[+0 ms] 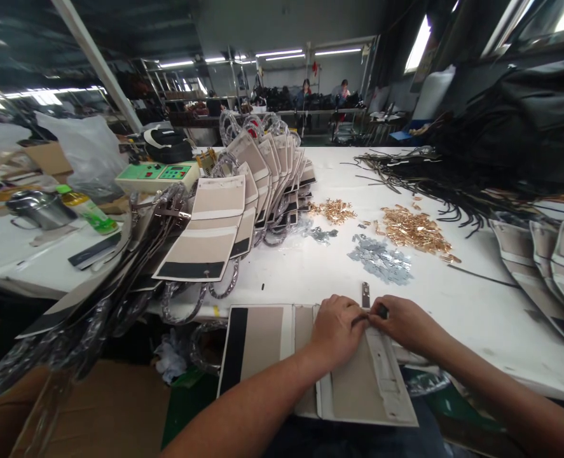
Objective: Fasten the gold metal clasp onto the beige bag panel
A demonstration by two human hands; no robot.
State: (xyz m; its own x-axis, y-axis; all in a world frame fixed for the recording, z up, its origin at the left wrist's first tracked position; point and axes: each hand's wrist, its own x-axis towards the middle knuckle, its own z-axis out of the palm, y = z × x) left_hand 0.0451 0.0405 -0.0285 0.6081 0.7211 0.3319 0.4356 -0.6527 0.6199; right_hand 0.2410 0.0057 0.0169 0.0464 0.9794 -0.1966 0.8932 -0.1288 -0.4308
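A beige bag panel [262,337] with a black band lies opened out at the table's front edge, partly covered by my forearm. My left hand [336,327] rests on it with fingers closed on a short dark strip [359,319] at the panel's far edge. Just to the right, my right hand [403,321] pinches the other end of that strip; its fingertips meet those of my left hand. The strip is mostly hidden by my fingers. Right behind them a small metal piece [366,294] with holes lies on the table.
Piles of gold-coloured fittings [412,229] and flat silver plates [379,257] lie ahead. Stacked bag panels [210,222] with plastic-wrapped handles stand left, more panels [539,267] right. Black cords [405,172] spread at the back right. A green-faced control box [160,175] sits left.
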